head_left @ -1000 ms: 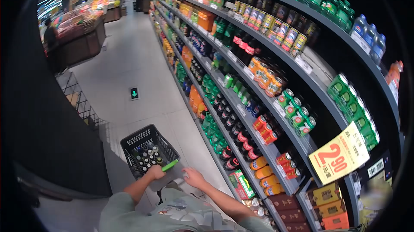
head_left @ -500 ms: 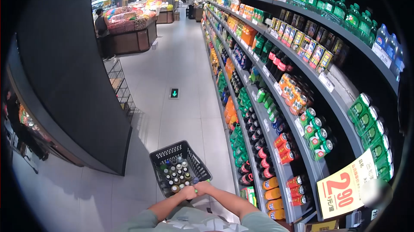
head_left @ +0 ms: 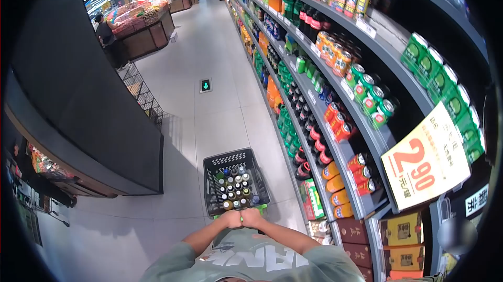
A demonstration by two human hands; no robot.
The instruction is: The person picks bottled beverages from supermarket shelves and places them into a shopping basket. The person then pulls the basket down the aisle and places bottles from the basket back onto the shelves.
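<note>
The basket point(head_left: 228, 157) is standing on the floor point(head_left: 217, 125), bottles point(head_left: 237, 188) crowding inside. At its near edge, left hand point(head_left: 232, 219) and right hand point(head_left: 253, 218) are meeting, fingers curling closed around the green handle point(head_left: 242, 219). Drink shelves point(head_left: 467, 23) are lining the floor's right edge.

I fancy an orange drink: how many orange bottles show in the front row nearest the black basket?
4, lined up right of the basket: farthest bottle, second bottle, third bottle, nearest bottle. More may be hidden behind them.
</note>
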